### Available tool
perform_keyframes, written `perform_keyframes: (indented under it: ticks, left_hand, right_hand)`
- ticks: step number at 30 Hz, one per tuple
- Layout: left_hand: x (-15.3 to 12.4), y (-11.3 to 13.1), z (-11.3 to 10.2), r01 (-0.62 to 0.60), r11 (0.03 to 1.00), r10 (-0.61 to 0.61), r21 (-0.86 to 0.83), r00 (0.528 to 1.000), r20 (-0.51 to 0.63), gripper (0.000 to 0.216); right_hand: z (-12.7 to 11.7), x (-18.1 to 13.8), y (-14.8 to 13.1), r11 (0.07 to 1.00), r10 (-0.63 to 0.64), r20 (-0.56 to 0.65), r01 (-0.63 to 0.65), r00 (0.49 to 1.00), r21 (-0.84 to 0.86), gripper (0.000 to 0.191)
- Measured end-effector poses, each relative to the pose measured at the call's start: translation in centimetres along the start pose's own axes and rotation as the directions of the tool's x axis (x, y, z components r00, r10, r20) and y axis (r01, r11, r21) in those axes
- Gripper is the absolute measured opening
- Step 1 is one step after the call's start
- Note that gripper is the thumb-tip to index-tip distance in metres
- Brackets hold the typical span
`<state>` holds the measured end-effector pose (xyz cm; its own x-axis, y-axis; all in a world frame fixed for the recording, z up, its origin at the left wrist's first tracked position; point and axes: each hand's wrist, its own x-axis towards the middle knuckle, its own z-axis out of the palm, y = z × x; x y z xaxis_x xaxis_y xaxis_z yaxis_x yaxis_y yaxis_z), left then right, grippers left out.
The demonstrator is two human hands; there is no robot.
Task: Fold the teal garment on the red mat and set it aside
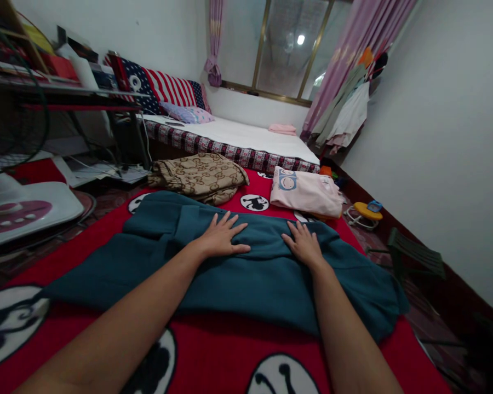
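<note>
A dark teal garment [246, 273] lies spread across a red blanket [213, 350] with black-and-white round motifs. My left hand [222, 236] rests flat on the garment's upper middle, fingers spread, open. My right hand [304, 243] lies flat on the cloth a little to the right, fingers stretched out, open. Both palms press on the fabric; neither grips it.
A folded brown patterned cloth [199, 176] and a folded pink garment [306, 191] lie beyond the teal one. Behind them is a bed [246, 137] with pillows. A fan base [20, 210] and cluttered shelf [45, 82] stand left; a small green chair [414, 254] and hanging clothes [349, 109] right.
</note>
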<state>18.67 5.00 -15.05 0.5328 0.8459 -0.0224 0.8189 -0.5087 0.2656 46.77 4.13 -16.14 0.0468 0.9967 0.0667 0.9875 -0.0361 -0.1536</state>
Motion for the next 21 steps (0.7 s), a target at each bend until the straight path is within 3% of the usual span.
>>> perform_keyframes:
  ticks: [5,10,12,17,19,21]
  left_hand:
    - [-0.1,-0.2,-0.3,0.018,0.999,-0.018,-0.027,1.0,-0.008,0.08]
    - [0.1,-1.0,-0.6,0.063,0.998,-0.063,-0.011,0.997,-0.047,0.078]
    - [0.2,-1.3,-0.5,0.054,0.999,-0.054,-0.007,0.997,-0.049,0.075]
    - [0.8,-2.3,-0.6,0.075,0.995,-0.08,-0.071,0.994,-0.074,0.065]
    - [0.9,-2.8,-0.6,0.1,0.99,-0.111,-0.099,0.987,-0.114,0.061]
    - [1.0,-3.2,-0.6,0.126,0.988,-0.139,-0.093,0.978,-0.154,0.059]
  right_hand:
    - [-0.6,0.0,-0.3,0.999,0.017,-0.006,-0.017,1.0,-0.038,0.056]
    - [-2.2,-0.3,-1.3,0.996,0.028,-0.064,-0.022,0.998,0.087,0.047]
    - [-2.4,-0.7,-2.2,0.991,-0.031,-0.085,0.042,0.996,0.128,0.048]
    - [-1.8,-2.1,-5.1,0.956,-0.269,0.106,0.251,0.957,0.153,0.062]
    - [-1.9,-2.1,-5.2,0.947,-0.266,0.065,0.248,0.962,0.206,0.055]
    - [-2.5,-1.6,-4.2,0.931,-0.185,-0.084,0.202,0.979,0.303,0.04]
